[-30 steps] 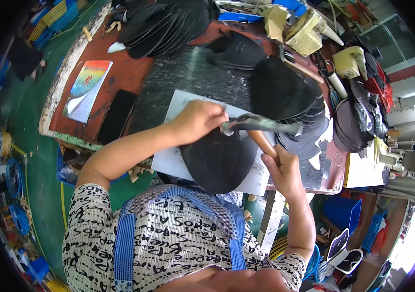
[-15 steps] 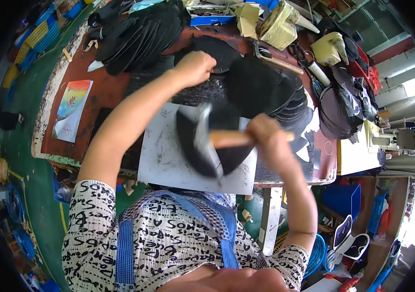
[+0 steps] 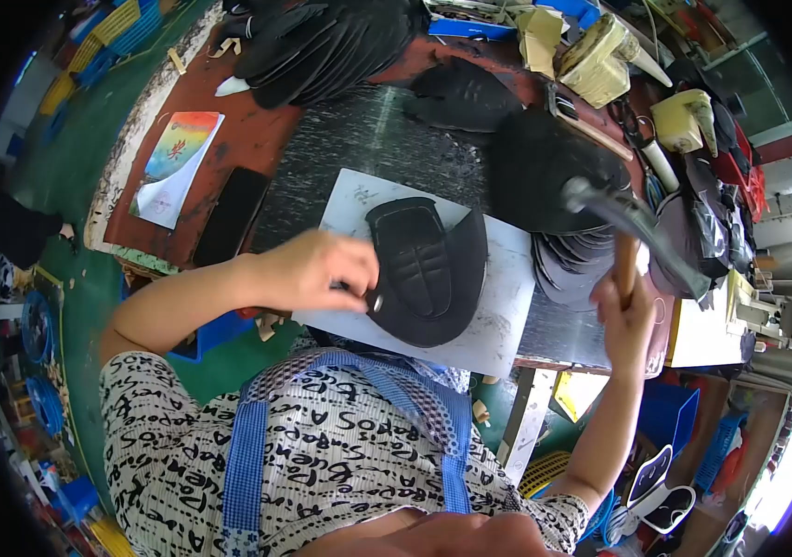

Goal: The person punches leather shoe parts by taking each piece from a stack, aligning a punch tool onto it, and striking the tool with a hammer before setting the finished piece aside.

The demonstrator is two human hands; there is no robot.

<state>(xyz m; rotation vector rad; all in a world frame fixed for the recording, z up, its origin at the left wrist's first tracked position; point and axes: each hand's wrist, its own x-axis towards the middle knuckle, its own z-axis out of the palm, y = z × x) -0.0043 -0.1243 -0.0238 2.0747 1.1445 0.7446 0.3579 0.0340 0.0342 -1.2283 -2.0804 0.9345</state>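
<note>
A black stitched shoe-upper piece (image 3: 424,269) lies on a white board (image 3: 498,316) on the worktable. At the piece's left edge is my left hand (image 3: 326,274), fingers curled together; what they grip, if anything, is too small to make out. On the right, my right hand (image 3: 626,311) is wrapped round the wooden handle of a hammer (image 3: 642,227), its metal head raised over a stack of black pieces (image 3: 545,176). The hammer touches neither the board nor the black piece.
Another fanned stack of black pieces (image 3: 322,56) is at the back left. A colourful booklet (image 3: 176,167) and a dark flat block (image 3: 232,218) lie on the left. Yellow blocks (image 3: 596,60) and a wooden-handled tool (image 3: 591,130) lie at the back right.
My left hand has come down from the back of the table to the piece's left edge. The hammer has swung right and up from over the board. The view has shifted.
</note>
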